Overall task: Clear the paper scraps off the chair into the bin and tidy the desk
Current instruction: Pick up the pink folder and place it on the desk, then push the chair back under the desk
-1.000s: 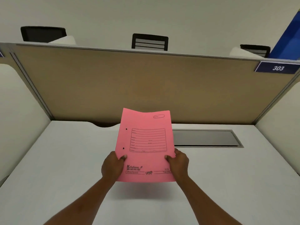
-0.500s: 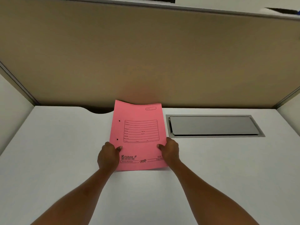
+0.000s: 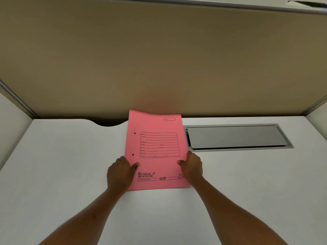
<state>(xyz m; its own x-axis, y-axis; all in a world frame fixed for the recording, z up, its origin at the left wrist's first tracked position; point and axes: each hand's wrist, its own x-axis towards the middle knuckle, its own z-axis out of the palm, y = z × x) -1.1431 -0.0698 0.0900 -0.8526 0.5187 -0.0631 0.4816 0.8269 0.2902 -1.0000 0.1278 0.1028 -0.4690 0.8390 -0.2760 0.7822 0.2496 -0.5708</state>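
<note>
A: One broad tan partition panel (image 3: 159,55) is filling most of what we are seeing, standing upright along the far edge of the white desk (image 3: 62,174).

B: And the desk is spreading out below it. We are noticing a curved cutout (image 3: 108,123) in its back edge, left of centre.

A: To the right, a grey metal flap (image 3: 237,137) is sitting in its frame, set into the desktop and lying just beside the folder.

B: Then the pink file folder (image 3: 155,151) itself. We are seeing it lying lengthwise away from us, its near edge resting on the desk and its far edge reaching the foot of the partition, curling up a little there.

A: Its printed form box is facing up, with two punched holes down the left margin and the word "Krishna" near the bottom.

B: Now the hands. Our left hand (image 3: 120,171) is gripping the folder's lower left edge, thumb lying on top of the cover.

A: Our right hand (image 3: 192,166) is doing the same on the lower right edge, thumb pressing on the pink cover, fingers hidden beneath or beside the edge.

B: Whether the folder is lying fully flat, we are not able to tell.
</note>
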